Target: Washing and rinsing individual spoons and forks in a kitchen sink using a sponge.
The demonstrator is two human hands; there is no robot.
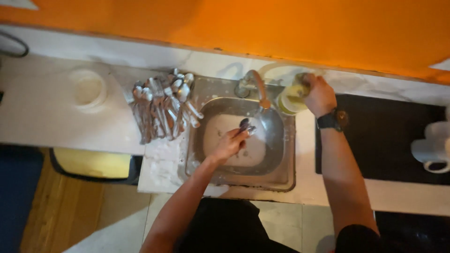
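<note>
Rinsing spoons at a small steel sink (281, 175) set in a pale counter.

Left of the sink lies a heap of wet cutlery (161, 107). Over the basin, under the tap (257, 84), the left hand (229, 145) grips a few spoons (246, 125). Behind the sink's right rim, the right hand (319, 95) closes on a sponge (300, 84) above a yellow-green tub (289, 100).

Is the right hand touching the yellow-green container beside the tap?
Touching. The head view shows the right hand with fingers resting on the container top, no gap visible.
</note>
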